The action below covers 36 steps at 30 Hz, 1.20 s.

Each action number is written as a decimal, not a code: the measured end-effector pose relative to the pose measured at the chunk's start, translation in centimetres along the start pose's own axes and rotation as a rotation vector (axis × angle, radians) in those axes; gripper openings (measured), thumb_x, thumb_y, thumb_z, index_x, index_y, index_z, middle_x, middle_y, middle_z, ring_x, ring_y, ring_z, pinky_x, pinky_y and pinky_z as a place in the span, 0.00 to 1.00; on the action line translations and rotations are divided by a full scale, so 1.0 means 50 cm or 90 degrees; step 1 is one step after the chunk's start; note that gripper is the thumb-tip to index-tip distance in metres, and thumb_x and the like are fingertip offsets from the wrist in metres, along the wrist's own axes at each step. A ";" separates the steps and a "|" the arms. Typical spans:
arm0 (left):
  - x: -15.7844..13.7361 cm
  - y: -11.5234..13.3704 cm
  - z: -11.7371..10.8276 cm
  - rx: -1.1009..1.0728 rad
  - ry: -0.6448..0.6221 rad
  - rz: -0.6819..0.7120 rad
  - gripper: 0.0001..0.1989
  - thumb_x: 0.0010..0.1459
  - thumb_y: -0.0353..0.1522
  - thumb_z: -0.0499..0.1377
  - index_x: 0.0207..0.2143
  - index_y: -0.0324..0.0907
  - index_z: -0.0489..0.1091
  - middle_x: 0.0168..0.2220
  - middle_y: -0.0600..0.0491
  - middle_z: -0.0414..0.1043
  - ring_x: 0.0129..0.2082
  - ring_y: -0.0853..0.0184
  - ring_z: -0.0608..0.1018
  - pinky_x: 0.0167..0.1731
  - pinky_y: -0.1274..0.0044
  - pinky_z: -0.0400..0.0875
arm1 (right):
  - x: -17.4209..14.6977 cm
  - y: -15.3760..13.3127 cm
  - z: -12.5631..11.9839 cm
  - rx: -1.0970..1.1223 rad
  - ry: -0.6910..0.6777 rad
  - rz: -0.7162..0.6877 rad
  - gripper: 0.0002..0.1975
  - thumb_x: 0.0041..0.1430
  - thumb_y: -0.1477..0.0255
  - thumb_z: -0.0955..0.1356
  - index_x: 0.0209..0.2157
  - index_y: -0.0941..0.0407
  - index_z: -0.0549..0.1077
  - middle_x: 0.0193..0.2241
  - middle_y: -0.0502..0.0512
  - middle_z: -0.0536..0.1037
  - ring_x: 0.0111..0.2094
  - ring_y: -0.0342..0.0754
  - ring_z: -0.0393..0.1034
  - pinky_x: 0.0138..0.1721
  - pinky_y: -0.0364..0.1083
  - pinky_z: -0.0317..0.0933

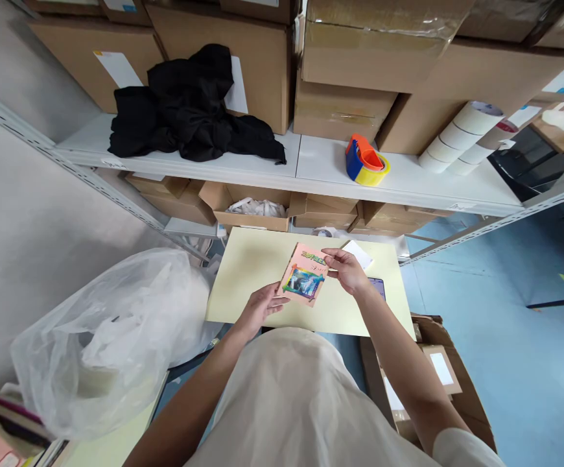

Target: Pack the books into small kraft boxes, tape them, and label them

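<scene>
White shirt (301, 395) fills the near middle, with a bulging plastic bag (102, 344) left and an open carton (469, 389) right. Beyond, a pink book (303, 275) is up above the table (246, 259): the left hand (257, 310), loosely half-open, steadies its lower left edge; the right hand (345, 267) pinches its upper right edge. It looks shut; judging by this, handling is midway, opening or laying down undone. A phone (378, 287), partly behind the right forearm, and a white pad (358, 254) crowd the table's right. Farther, a shelf (318, 159) bears black cloth (189, 107), tape (367, 162) and boxes (354, 58).
</scene>
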State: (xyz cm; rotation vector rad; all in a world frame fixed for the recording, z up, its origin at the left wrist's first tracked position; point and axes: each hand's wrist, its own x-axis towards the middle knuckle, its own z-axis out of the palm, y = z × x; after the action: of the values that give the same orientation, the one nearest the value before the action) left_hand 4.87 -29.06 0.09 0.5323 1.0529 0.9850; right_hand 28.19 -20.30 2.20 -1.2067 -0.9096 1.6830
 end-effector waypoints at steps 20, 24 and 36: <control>-0.012 -0.036 -0.015 0.081 0.011 0.062 0.16 0.45 0.41 0.66 0.32 0.39 0.76 0.31 0.51 0.76 0.32 0.65 0.77 0.41 0.73 0.70 | -0.099 0.088 0.050 -0.019 0.057 -0.071 0.18 0.42 0.65 0.75 0.37 0.52 0.71 0.30 0.47 0.75 0.25 0.41 0.69 0.30 0.47 0.69; -0.011 -0.024 -0.015 0.160 0.019 0.126 0.20 0.47 0.40 0.65 0.42 0.40 0.75 0.35 0.50 0.76 0.35 0.65 0.76 0.41 0.75 0.70 | -0.100 0.089 0.051 -0.011 0.058 -0.076 0.17 0.42 0.65 0.75 0.36 0.52 0.72 0.29 0.48 0.75 0.25 0.41 0.69 0.29 0.46 0.69; 0.003 -0.029 -0.039 0.273 0.050 0.191 0.28 0.49 0.43 0.62 0.52 0.41 0.69 0.43 0.47 0.73 0.37 0.66 0.77 0.36 0.75 0.73 | -0.104 0.103 0.060 0.004 0.071 -0.060 0.20 0.39 0.64 0.75 0.36 0.54 0.72 0.29 0.48 0.75 0.24 0.41 0.68 0.29 0.46 0.68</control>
State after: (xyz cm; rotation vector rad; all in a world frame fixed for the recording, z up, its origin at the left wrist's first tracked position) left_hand 3.73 -29.79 -1.96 1.0331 1.2885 1.0499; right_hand 25.08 -27.27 0.13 -1.2222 -0.8782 1.5269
